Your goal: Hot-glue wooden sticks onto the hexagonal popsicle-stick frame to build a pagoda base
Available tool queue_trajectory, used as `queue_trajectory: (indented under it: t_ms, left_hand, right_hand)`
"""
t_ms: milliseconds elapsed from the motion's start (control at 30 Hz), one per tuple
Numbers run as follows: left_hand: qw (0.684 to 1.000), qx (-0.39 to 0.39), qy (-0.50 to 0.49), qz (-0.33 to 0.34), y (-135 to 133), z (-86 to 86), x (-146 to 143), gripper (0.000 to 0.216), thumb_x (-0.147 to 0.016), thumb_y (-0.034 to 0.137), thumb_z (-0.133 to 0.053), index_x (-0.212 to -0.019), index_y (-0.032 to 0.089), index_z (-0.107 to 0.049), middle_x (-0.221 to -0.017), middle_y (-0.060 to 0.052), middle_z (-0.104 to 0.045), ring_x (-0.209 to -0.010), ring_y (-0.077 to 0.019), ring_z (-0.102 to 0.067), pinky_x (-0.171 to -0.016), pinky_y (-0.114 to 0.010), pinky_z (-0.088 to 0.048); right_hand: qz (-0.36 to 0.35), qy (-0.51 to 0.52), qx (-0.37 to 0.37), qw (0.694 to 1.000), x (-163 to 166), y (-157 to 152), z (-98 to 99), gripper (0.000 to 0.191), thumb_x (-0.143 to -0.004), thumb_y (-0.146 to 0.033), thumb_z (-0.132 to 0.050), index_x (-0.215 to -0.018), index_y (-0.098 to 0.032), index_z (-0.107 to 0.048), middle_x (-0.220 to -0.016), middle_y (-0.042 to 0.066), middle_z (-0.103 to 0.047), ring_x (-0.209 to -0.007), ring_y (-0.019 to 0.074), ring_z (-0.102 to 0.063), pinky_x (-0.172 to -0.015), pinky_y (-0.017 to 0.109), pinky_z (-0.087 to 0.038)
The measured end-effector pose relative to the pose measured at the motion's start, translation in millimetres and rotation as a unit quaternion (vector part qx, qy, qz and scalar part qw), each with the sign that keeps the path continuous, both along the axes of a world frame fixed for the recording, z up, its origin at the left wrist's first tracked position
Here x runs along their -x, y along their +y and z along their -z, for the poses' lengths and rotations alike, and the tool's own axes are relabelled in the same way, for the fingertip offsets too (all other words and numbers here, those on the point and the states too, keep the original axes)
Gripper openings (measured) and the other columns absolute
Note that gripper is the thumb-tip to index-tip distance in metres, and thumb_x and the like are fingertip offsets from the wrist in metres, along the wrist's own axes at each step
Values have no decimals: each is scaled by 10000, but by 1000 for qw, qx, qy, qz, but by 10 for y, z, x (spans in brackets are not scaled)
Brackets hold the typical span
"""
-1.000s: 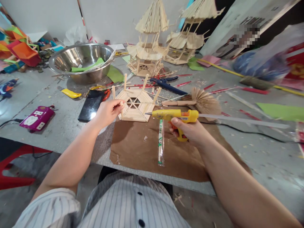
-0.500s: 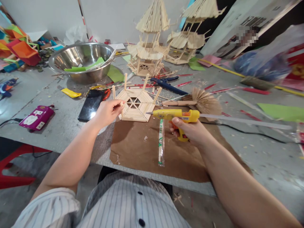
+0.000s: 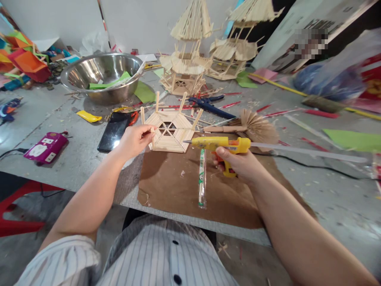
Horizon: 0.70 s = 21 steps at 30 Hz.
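Observation:
A hexagonal base of pale wooden sticks (image 3: 172, 143) lies at the back edge of a brown sheet (image 3: 169, 178), with several short posts rising from its corners. My left hand (image 3: 135, 141) is at the base's left corner, thumb and fingers pinched around a short wooden stick (image 3: 152, 129); only its end shows. My right hand (image 3: 238, 161) grips a yellow hot glue gun (image 3: 210, 143) by the handle, nozzle pointing left just over the base's right front side. A long clear glue stick (image 3: 306, 151) sticks out of its rear. Below the gun lies a wrapped pair of chopsticks (image 3: 202, 180).
Behind the base stand two stick pagodas (image 3: 190, 31), blue pliers (image 3: 210, 107) and a steel bowl (image 3: 101, 75). On the left are a phone (image 3: 111, 133), a yellow cutter (image 3: 89, 116) and a purple power socket (image 3: 46, 149). A folded paper fan (image 3: 256, 129) lies right, near the gun's cord.

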<state>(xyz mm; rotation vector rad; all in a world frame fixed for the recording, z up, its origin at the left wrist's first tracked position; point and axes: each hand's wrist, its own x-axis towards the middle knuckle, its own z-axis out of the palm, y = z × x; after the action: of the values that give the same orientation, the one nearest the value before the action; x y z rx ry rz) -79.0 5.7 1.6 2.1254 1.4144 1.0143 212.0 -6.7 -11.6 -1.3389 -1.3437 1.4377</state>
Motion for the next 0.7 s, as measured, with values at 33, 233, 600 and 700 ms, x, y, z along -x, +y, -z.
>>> queue_trajectory:
  t_ms: [33,233,600,700]
  left_hand:
    - [1000,2,0,-1,1,1,-1,262,-801,318,-469,-852,118,-629,-715,-35,-627,-600,-95,-537,-595,-217,-444]
    - [1000,10,-2,-2,10,2,-5,272,-798,337,-473,-788,113,-627,-802,-62,-657,-645,-103,-557,-615,-217,-454]
    - [1000,23,0,-3,5,-32,-14,268,-791,324,-472,-771,106,-629,-892,-84,-668,-629,-93,-545,-595,-207,-450]
    - [1000,24,0,-4,5,-33,-13,271,-791,323,-473,-800,105,-634,-871,-82,-669,-648,-100,-555,-606,-209,-452]
  right_hand:
    - [1,1,1,1000,0,1,1,478,-512,-598,-696,-649,-170,-535,-500,-26,-520,-384,65,-452,-334,190,-376]
    - [5,-1,-3,1000,-3,5,10,480,-502,-605,-697,-636,-172,-537,-495,-24,-515,-389,69,-456,-324,186,-375]
    - [-6,-10,-12,1000,8,7,-2,479,-514,-622,-679,-618,-178,-529,-484,-27,-510,-373,65,-444,-321,186,-366]
    - [-4,-9,-8,1000,18,-4,-17,496,-497,-629,-683,-616,-174,-525,-484,-31,-509,-367,59,-440,-325,184,-362]
